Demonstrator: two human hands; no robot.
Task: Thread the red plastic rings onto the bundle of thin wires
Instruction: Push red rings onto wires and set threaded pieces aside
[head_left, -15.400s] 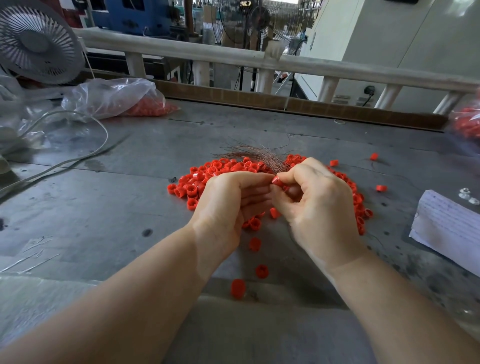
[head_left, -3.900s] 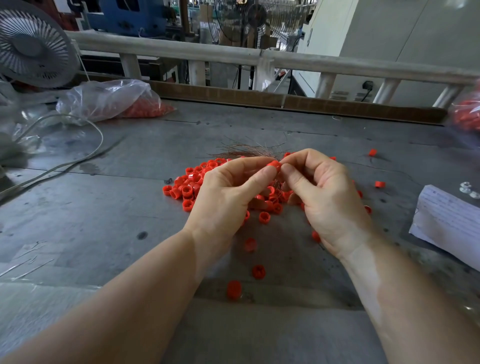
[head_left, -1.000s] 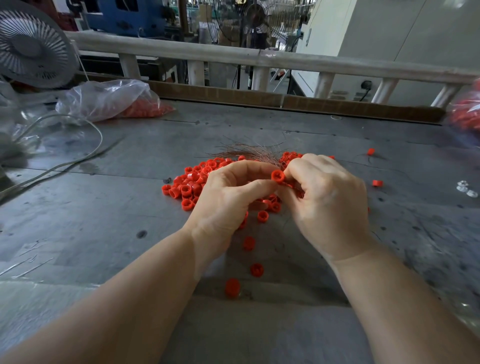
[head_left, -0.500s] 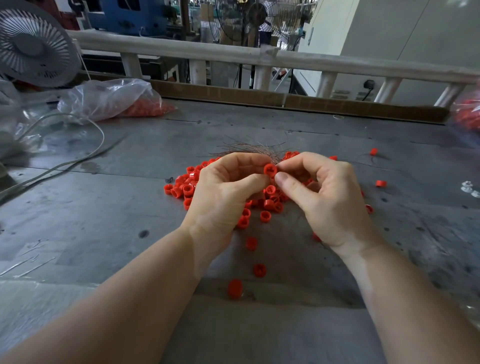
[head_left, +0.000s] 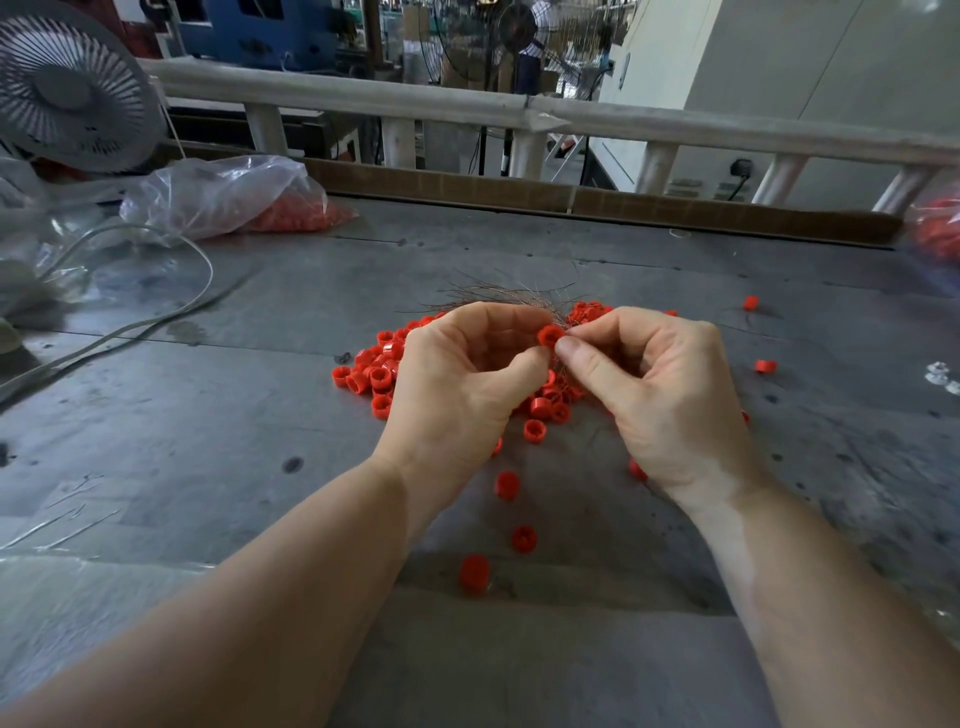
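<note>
We see both hands raised just above a grey metal workbench (head_left: 675, 270). The left hand (head_left: 462, 384) and the right hand (head_left: 660, 395) meet at one red plastic ring (head_left: 549, 336); the fingertips of each curl in to pinch it from either side. The ring is a short, glossy, open-ended cylinder, its bore turned toward us. Behind it the bundle of thin wires (head_left: 498, 296) fans out as fine brownish strands, splayed and slightly bent at their far ends; which hand grips the bundle itself we cannot tell. Beneath the hands lies a loose pile of red rings (head_left: 374, 369), with strays nearer us (head_left: 523, 538) and to the right (head_left: 765, 366). At far left lie a clear plastic bag of red rings (head_left: 228, 195) and a desk fan (head_left: 67, 88).
</note>
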